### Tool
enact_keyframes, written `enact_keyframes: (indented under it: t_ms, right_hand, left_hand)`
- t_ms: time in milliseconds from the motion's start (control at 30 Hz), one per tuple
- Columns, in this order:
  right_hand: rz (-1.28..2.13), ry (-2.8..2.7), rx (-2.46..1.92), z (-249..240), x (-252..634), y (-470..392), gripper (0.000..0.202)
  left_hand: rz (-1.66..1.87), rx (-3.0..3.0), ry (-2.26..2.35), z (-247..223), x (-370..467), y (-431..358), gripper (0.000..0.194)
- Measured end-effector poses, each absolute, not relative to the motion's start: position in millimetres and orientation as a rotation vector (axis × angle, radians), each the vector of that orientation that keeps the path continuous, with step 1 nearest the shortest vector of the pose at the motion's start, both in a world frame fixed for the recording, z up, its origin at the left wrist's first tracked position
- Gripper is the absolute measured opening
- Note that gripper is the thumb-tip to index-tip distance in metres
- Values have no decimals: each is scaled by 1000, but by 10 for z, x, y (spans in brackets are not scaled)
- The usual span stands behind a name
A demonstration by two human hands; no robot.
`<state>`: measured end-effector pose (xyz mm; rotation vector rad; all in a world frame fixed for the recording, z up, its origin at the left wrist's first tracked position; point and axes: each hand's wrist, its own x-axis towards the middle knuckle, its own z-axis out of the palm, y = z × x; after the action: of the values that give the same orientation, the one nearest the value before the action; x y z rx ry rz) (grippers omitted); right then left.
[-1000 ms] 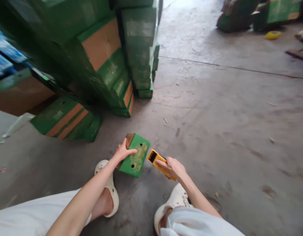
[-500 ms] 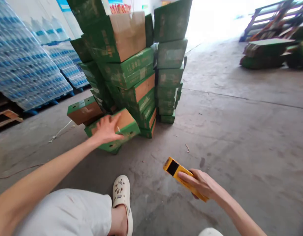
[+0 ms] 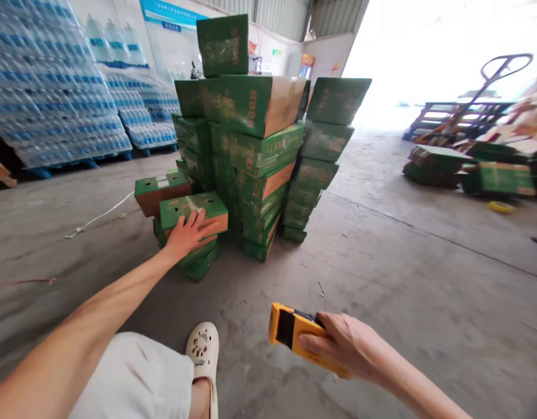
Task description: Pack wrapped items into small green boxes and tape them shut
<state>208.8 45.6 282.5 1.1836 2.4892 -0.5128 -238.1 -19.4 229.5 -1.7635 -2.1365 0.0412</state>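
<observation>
No word can be read for certain: white characters run along the blue banner (image 3: 176, 13), blurred; gold print stands on the big box (image 3: 242, 107), paler print on the box below (image 3: 277, 145), both too smeared to make out

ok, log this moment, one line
left hand: spread against green box | right hand: gripping yellow tool | tall box stack: beyond | water bottles: background left

The green boxes (image 3: 209, 203) look cardboard, the yellow tool (image 3: 316, 358) smooth plastic.
</observation>
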Motion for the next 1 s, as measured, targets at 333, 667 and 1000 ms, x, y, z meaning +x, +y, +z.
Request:
enact_keyframes:
  t_ms: [333,667,1000]
  right_hand:
    - [-559,2475,1146,2727,2082,376,37]
    - [-637,2452,1166,2745,2089,332,38]
    - [-671,2433,1185,2626,2323,410,38]
  left_hand:
    - [56,-1391,-2291,2491,-2587,-105,69]
    - [-43,-1341,-2369,2481,-2506,239,60]
    - [-72,-1447,-2472,2559,-2996,108,78]
